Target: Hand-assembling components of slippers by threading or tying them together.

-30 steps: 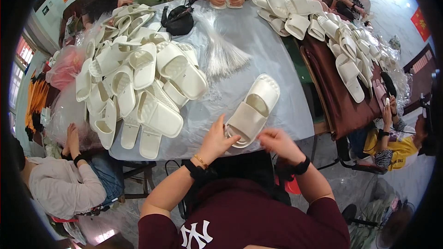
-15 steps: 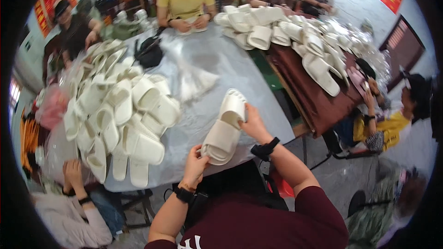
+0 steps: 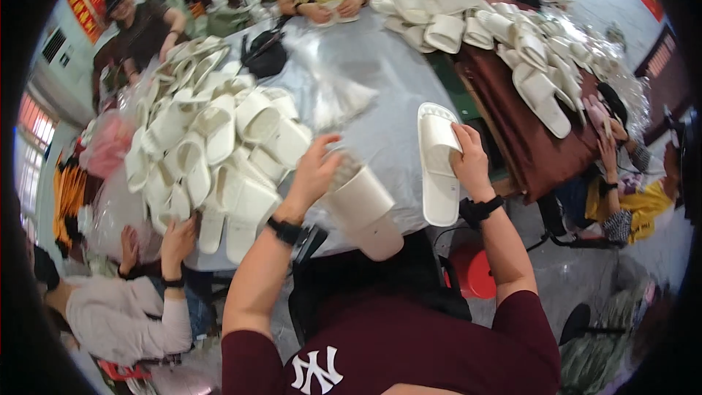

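Note:
My left hand point(image 3: 313, 174) grips a cream slide slipper point(image 3: 368, 212) at its open toe end, and the slipper is blurred by motion. Its heel points toward me, over the table's front edge. In my right hand point(image 3: 472, 159) is a second white slide slipper point(image 3: 440, 197), held at its strap and side. That one is toe up, with its insole facing me. The two slippers are apart. Left of my left hand lies a large heap of white slide slippers point(image 3: 216, 128) on the covered table.
The table has a grey-blue cover point(image 3: 398, 95) with clear plastic bags point(image 3: 333, 91) and a black pouch point(image 3: 265, 53) on it. More slippers point(image 3: 537, 91) lie on a brown-topped table point(image 3: 504, 139) at right. A co-worker's hand point(image 3: 178, 241) touches the heap. A red bucket point(image 3: 472, 271) stands below.
The slippers were together in both hands and are now apart, one in each. My right hand moved right and my left hand moved forward. A co-worker's hand at left reached the heap.

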### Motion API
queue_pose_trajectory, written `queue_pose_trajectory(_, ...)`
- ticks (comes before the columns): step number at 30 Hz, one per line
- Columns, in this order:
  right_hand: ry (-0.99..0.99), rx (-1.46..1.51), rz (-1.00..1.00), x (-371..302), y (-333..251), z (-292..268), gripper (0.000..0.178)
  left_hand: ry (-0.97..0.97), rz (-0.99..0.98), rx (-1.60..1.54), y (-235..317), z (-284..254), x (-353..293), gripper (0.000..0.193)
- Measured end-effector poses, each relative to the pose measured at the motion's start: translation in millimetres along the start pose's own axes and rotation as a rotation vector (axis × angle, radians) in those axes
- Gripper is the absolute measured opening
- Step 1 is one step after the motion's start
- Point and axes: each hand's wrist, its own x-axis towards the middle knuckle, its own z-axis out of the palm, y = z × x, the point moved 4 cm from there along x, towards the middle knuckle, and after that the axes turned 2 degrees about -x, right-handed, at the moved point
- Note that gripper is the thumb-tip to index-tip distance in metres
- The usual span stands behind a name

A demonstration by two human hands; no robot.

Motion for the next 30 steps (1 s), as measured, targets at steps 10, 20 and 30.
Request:
queue_pose_trajectory(10,-0.232,0.141,-0.095,-36.1,3.3,54.5,0.047,0.176,0.267,0.371,-23.8,22.8,38.6,0.032)
queue_pose_trajectory(20,-0.294,0.422,-0.017,-16.1,-56.2,42.9,0.030,0.176,-0.086,0.958,-60.9,6.1,4.7,0.020)
queue_pose_trajectory(30,-0.401,0.185,-0.403,-31.2,-112.5,78.2,0.028,0.268,-0.116,0.889,-89.8,5.8,3.3,0.022)
